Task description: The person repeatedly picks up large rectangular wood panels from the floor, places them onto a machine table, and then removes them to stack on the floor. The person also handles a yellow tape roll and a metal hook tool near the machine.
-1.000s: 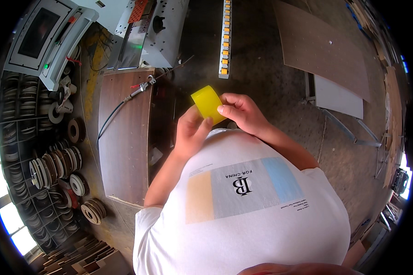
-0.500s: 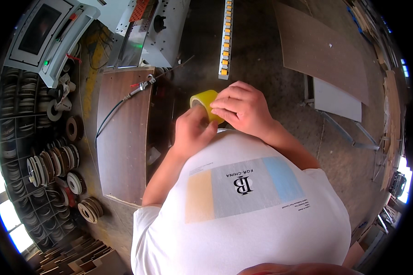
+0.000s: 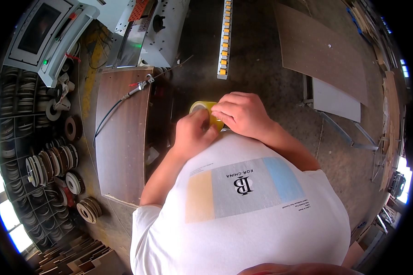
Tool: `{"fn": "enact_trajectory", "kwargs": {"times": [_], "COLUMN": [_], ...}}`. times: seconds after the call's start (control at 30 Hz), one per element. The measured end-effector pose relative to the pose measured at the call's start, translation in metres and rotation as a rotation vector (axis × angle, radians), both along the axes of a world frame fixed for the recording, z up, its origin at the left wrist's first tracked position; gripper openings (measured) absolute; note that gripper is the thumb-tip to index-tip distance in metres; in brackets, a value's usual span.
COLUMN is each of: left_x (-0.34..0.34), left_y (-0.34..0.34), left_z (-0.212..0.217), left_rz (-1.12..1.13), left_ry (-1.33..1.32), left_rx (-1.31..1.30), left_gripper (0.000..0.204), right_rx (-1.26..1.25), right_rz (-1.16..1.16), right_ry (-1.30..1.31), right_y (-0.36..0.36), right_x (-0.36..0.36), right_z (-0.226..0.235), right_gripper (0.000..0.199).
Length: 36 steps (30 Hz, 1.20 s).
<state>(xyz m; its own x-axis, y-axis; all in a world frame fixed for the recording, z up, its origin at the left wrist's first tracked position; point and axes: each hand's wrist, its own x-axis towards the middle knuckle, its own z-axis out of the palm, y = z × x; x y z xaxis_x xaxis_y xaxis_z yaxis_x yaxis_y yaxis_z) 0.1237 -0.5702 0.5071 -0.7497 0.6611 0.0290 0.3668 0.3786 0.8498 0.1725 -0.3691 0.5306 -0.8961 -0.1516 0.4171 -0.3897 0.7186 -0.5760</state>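
Note:
A roll of yellow tape [image 3: 207, 105] is held in front of my chest, between both hands. My left hand [image 3: 192, 132] grips it from the near left side, thumb on the near edge and fingers reaching into its core. My right hand [image 3: 243, 112] is closed at the roll's right side, fingertips pinched together against the tape's outer surface. Whether those fingertips have a loose tape end between them cannot be made out.
To the left stands a brown wooden bench [image 3: 124, 133] with an air blow gun [image 3: 142, 85] and hose on it. Beyond are a machine with a control panel [image 3: 39, 32] and a roller rail [image 3: 224, 46]. Edge-banding rolls [image 3: 53, 162] fill the far left; a large board [image 3: 326, 50] lies right.
Both hands still hold the tape roll. My right hand has dropped slightly nearer my chest, and the roll has tilted and shifted a little toward me.

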Motion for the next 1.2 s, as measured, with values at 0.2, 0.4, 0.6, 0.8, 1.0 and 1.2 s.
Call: {"fn": "enact_trajectory", "kwargs": {"times": [0.2, 0.4, 0.6, 0.8, 1.0, 1.2], "left_x": [0.002, 0.001, 0.002, 0.006, 0.006, 0.005], "left_y": [0.001, 0.002, 0.003, 0.004, 0.004, 0.005], "left_z": [0.001, 0.008, 0.006, 0.003, 0.001, 0.003], "left_rz": [-0.015, -0.011, -0.027, -0.019, 0.005, -0.015], "left_ry": [-0.014, -0.162, 0.028, 0.018, -0.017, 0.031], "left_rx": [-0.039, -0.037, -0.105, -0.113, -0.119, -0.123], "left_gripper": [0.019, 0.02, 0.019, 0.018, 0.019, 0.019], "right_rx": [-0.03, -0.112, -0.046, -0.083, -0.169, -0.001], "right_rz": [-0.042, 0.012, -0.006, -0.07, -0.05, -0.016], "right_ry": [-0.062, -0.063, -0.087, -0.085, -0.062, -0.127], "right_y": [-0.001, 0.004, 0.003, -0.003, -0.001, 0.002], "right_x": [0.004, 0.009, 0.007, 0.009, 0.01, 0.007], "right_z": [-0.001, 0.0, 0.0, -0.014, -0.009, -0.002], "right_gripper": [0.007, 0.009, 0.006, 0.003, 0.005, 0.004]}}
